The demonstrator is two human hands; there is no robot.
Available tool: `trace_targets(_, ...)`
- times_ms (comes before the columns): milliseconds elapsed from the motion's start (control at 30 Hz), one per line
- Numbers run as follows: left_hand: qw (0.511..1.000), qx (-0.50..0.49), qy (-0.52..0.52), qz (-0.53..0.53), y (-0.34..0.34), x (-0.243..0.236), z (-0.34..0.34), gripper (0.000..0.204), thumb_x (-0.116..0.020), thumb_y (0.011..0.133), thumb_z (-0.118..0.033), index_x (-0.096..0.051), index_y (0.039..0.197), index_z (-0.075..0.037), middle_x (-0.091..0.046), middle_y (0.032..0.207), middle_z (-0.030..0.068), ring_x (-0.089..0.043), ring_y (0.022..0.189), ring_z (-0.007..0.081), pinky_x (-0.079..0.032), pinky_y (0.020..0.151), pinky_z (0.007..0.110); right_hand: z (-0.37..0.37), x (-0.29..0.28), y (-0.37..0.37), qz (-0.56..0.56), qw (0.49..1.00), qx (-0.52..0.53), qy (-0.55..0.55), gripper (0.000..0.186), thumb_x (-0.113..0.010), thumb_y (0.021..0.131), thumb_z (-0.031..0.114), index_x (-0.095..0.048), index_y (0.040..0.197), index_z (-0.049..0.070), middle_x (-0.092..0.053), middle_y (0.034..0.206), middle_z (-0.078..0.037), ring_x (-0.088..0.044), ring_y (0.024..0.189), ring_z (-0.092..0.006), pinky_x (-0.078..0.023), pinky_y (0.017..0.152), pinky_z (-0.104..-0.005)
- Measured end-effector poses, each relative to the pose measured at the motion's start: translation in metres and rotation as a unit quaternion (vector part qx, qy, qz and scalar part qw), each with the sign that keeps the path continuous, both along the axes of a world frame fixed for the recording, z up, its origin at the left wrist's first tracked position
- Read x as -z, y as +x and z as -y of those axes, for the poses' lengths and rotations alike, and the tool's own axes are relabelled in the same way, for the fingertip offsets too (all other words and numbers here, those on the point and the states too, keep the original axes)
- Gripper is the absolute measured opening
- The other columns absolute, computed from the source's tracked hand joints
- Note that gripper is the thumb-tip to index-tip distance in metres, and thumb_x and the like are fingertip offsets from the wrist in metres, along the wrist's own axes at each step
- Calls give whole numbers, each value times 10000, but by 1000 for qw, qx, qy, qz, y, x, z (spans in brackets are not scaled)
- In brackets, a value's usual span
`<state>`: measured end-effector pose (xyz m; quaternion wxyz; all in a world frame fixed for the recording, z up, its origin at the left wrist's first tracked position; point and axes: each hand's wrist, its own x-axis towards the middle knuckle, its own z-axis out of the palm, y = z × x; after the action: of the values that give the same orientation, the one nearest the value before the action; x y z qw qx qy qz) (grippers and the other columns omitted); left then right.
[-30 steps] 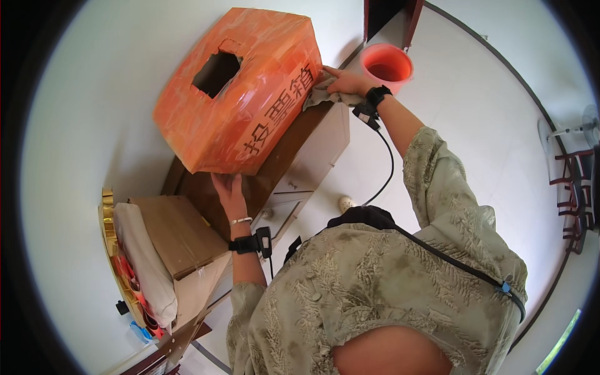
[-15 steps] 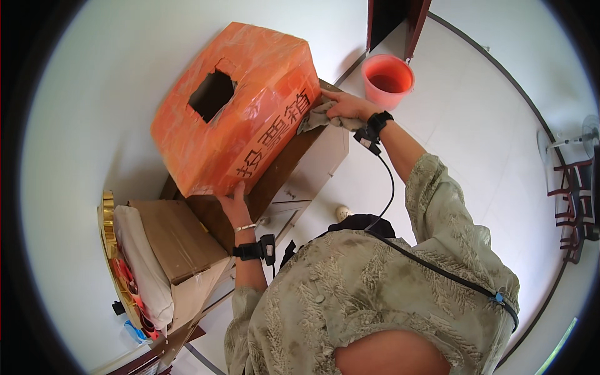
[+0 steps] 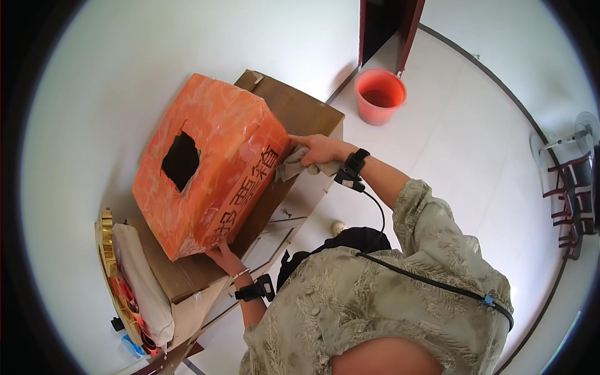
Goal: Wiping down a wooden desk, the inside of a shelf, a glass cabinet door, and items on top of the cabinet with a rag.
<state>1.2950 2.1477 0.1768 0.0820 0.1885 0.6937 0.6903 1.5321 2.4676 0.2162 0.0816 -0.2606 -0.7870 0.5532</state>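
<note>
A large orange box [image 3: 231,122], wrapped in clear film, has a ragged dark hole in its upper face and dark lettering along its near side. My left hand [image 3: 226,259] grips its lower near-left corner, the fingers partly hidden beneath. At the box's right end, my right hand [image 3: 325,150] has a crumpled grey cloth [image 3: 290,167] in its grasp, fingertips touching the box. The box rests over a brown-topped cabinet [image 3: 300,109], its left end tilted over a brown cardboard box [image 3: 178,284].
A pink bucket [image 3: 375,115] stands on the pale floor beyond the cabinet, near a dark doorway [image 3: 378,31]. A white bundle [image 3: 140,275] and a gold-edged item [image 3: 105,240] lean by the cardboard box. Dark red chairs [image 3: 570,200] and a fan [image 3: 584,128] are at far right.
The orange box has shifted left and toward me along with both hands. More of the brown cabinet top shows at its far right, and its left end now covers part of the cardboard box.
</note>
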Motion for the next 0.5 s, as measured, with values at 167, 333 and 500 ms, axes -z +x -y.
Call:
trace_targets(167,998,-6,-39,-55,10,-1,6,636,-619,904,-142,-278,1416,20,-439,1373,165,-434,1233,252,-330,1059,357,-14,-9,-2,43,989,60,125,688,-678,704,248,-497,1354,115,-634,1161,-177,-591,1062,-338,-479,910,-366)
trace_targets(333,943,-13,-289,-162,-27,43,59,527,-623,875,-145,-442,1335,35,-479,1352,213,-445,1252,332,-330,1067,395,3,3,-24,13,926,251,281,611,-707,684,279,-569,1263,143,-576,1231,-135,-503,1172,-337,-443,945,-409)
trace_targets(500,927,7,-297,-228,-41,50,52,390,-579,888,-160,-552,1229,27,-506,1316,231,-450,1235,391,-332,1061,433,7,57,-32,97,842,239,474,664,-701,684,259,-507,1316,197,-505,1287,-115,-433,1236,-307,-374,970,-462)
